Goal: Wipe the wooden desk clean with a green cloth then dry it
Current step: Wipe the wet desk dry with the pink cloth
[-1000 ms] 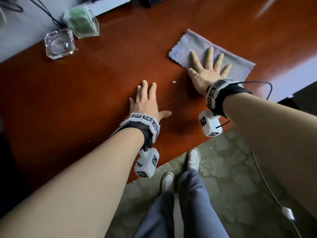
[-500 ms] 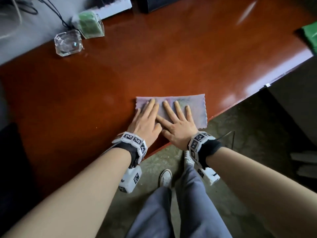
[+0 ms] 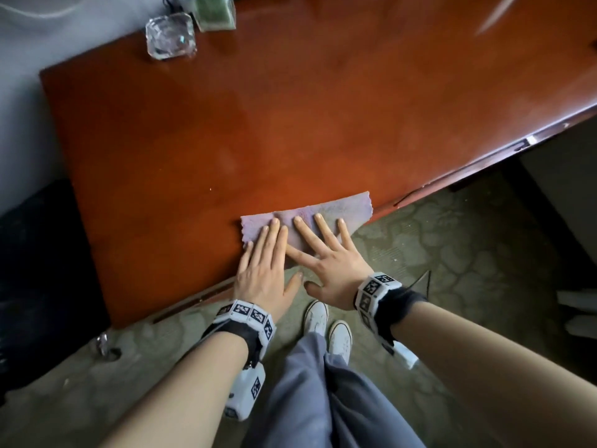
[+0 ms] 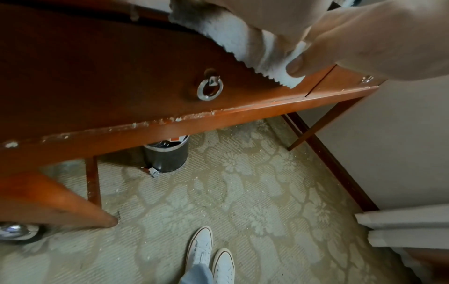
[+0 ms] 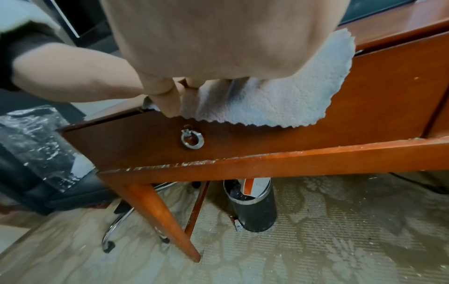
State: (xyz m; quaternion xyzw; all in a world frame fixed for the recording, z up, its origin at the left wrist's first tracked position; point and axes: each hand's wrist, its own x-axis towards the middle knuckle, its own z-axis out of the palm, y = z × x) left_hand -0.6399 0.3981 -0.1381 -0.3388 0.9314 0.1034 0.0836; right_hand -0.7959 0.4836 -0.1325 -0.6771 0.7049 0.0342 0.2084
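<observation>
desk [image 3: 290, 130]: glossy red-brown, your 12 o'clock | cloth [image 3: 310, 218]: pale lilac-grey in your head view, off-white in your wrist views | wristbands [image 3: 248, 313]: white, black square-code pattern | carpet [image 4: 255, 192]: beige-green floral | shoes [image 3: 326, 328]: white, your 6 | trousers [image 3: 323, 399]: grey-blue | bin [image 5: 252, 209]: black, silver rim | block [image 3: 214, 9]: green, your 11

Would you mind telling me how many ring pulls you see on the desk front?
1: a ring pull hangs on the drawer front, just below the cloth's overhanging edge. More may lie outside the views.
</observation>
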